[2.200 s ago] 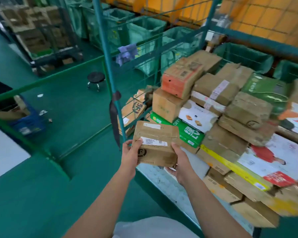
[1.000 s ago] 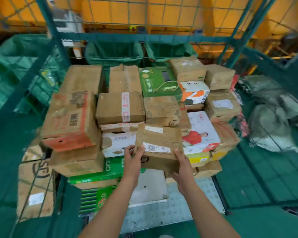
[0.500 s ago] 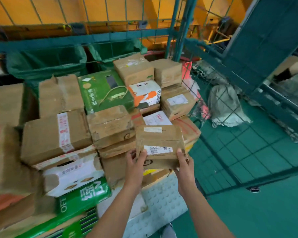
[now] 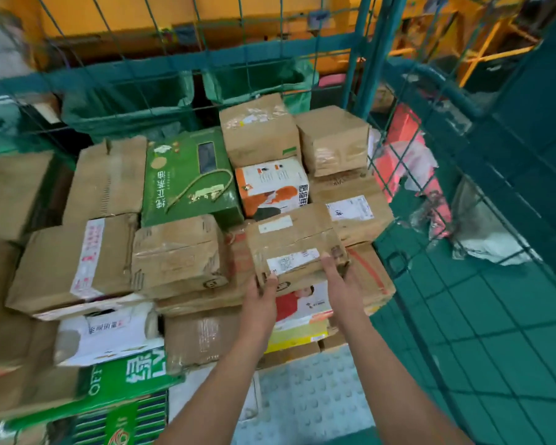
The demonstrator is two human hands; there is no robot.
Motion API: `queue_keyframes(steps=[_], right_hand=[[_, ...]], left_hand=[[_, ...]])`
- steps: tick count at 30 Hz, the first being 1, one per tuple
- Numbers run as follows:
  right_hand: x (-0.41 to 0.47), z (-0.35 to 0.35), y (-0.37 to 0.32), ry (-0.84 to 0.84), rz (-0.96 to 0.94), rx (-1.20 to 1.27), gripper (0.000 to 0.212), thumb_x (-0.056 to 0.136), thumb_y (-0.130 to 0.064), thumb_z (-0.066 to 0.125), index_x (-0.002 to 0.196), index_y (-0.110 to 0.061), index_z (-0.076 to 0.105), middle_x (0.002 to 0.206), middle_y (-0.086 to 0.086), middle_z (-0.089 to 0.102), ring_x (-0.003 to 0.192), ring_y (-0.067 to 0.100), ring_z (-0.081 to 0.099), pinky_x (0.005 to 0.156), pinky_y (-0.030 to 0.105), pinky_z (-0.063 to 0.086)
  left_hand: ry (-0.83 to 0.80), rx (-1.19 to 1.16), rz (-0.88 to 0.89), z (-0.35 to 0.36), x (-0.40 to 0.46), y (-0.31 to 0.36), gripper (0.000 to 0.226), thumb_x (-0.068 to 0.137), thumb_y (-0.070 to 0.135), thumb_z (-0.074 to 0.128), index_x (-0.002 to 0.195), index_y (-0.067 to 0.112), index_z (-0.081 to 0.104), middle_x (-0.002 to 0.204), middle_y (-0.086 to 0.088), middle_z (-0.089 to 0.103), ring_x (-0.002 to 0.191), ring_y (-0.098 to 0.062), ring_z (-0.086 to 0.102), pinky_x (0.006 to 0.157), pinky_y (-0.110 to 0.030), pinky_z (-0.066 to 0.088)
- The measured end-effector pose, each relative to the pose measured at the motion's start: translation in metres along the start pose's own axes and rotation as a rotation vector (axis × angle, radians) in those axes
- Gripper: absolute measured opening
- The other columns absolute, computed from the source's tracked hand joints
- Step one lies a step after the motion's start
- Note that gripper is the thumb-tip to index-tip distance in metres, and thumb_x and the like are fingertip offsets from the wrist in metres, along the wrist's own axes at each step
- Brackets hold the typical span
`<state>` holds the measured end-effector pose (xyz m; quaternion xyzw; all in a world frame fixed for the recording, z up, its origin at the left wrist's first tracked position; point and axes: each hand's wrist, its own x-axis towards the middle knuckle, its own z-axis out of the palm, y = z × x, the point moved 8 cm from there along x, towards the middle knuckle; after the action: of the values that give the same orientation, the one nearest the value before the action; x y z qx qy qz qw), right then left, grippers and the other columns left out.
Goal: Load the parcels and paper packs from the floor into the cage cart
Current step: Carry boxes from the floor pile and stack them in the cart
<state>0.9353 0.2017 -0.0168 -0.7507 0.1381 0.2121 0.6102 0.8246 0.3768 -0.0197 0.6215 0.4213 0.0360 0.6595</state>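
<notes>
Parcel (image 4: 294,244), brown cardboard, two white labels, held between both hands against the right front of the stack inside the cage cart (image 4: 360,53). Left hand (image 4: 264,292) clasps its lower left corner, thumb on the front face; right hand (image 4: 339,277) clasps its lower right edge, fingers spread along the side. Just left of the left hand: a dented brown box (image 4: 177,255), and beyond it a brown box with a white tape strip (image 4: 74,261). Above the hands: an orange-and-white box (image 4: 272,186) and a green box with a rope handle (image 4: 190,178). Below the right hand: a white box printed with a figure in red (image 4: 302,305). Right of the right hand: green wire mesh wall (image 4: 463,252), green floor (image 4: 511,332) beyond.
</notes>
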Motion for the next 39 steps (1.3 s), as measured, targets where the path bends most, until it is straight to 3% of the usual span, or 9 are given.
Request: queue_keyframes(steps=[5,10,15,21,24,27,30,33,39], right_hand=[[0.029,0.005,-0.004,-0.050,0.036,-0.091,0.094,0.091,-0.073,0.053,0.162,-0.019,0.024,0.164,0.007,0.035,0.147,0.031,0.039,0.119,0.047,0.029],[0.052,0.014,-0.007,-0.081,0.044,-0.012,0.109,0.066,-0.089,0.058,0.156,-0.029,0.039,0.153,-0.002,0.049,0.137,0.027,0.050,0.115,0.054,0.041],[0.080,0.021,0.041,-0.109,0.233,0.015,0.133,0.053,-0.103,0.054,0.158,-0.024,0.033,0.150,0.001,0.053,0.132,0.029,0.056,0.111,0.054,0.046],[0.074,0.023,0.019,-0.137,0.215,-0.159,0.101,0.084,-0.082,0.054,0.155,-0.011,0.038,0.152,0.010,0.051,0.134,0.031,0.053,0.111,0.045,0.040],[0.080,0.026,0.027,-0.164,0.253,-0.256,0.107,0.089,-0.082,0.045,0.163,-0.010,0.017,0.163,0.014,0.035,0.144,0.036,0.041,0.117,0.048,0.032],[0.089,0.035,0.033,-0.170,0.259,-0.314,0.131,0.066,-0.102,0.034,0.161,-0.014,0.020,0.150,0.013,0.052,0.128,0.036,0.057,0.111,0.055,0.042],[0.097,0.038,0.025,-0.110,0.215,-0.318,0.109,0.082,-0.087,0.043,0.159,-0.013,0.022,0.144,0.014,0.056,0.124,0.036,0.058,0.108,0.055,0.044],[0.111,0.045,0.021,-0.087,0.235,-0.285,0.099,0.094,-0.072,0.048,0.161,-0.009,0.012,0.149,0.017,0.051,0.128,0.040,0.056,0.109,0.054,0.045],[0.119,0.055,0.022,-0.140,0.367,-0.023,0.092,0.096,-0.058,0.062,0.158,-0.010,0.014,0.107,0.006,0.062,0.091,0.020,0.066,0.082,0.038,0.059]], left_hand=[[0.050,0.032,-0.033,0.011,0.020,0.018,0.056,0.100,0.057,0.052,0.151,0.034,0.045,0.149,0.008,0.050,0.136,-0.020,0.048,0.116,-0.052,0.039],[0.067,0.065,-0.057,0.017,0.033,0.013,0.064,0.091,0.066,0.057,0.148,0.041,0.043,0.150,0.009,0.052,0.137,-0.020,0.050,0.115,-0.053,0.042],[0.099,0.160,-0.039,0.023,0.046,0.018,0.041,0.106,0.041,0.049,0.147,0.031,0.047,0.140,0.001,0.058,0.129,-0.024,0.054,0.113,-0.050,0.042],[0.116,0.483,-0.125,0.019,0.066,0.017,0.050,0.111,0.039,0.038,0.159,0.023,0.034,0.160,-0.009,0.035,0.143,-0.034,0.041,0.116,-0.044,0.035],[0.086,0.551,-0.132,0.016,0.080,0.013,0.047,0.109,0.037,0.041,0.154,0.028,0.037,0.150,-0.008,0.050,0.129,-0.033,0.053,0.111,-0.046,0.045],[0.084,0.632,-0.114,0.014,0.091,0.009,0.059,0.107,0.041,0.041,0.161,0.038,0.017,0.146,-0.007,0.056,0.124,-0.034,0.059,0.103,-0.050,0.051],[0.156,0.644,-0.015,0.014,0.093,0.018,0.067,0.106,0.040,0.042,0.159,0.051,0.002,0.139,-0.006,0.063,0.110,-0.033,0.066,0.091,-0.048,0.057],[0.197,0.647,0.044,0.016,0.093,0.027,0.062,0.108,0.037,0.041,0.160,0.051,0.011,0.111,-0.005,0.072,0.090,-0.028,0.066,0.081,-0.046,0.058],[0.149,0.641,-0.018,0.021,0.100,0.030,0.061,0.109,0.031,0.039,0.161,0.050,0.011,0.140,-0.005,0.060,0.094,-0.026,0.065,0.071,-0.033,0.053]])
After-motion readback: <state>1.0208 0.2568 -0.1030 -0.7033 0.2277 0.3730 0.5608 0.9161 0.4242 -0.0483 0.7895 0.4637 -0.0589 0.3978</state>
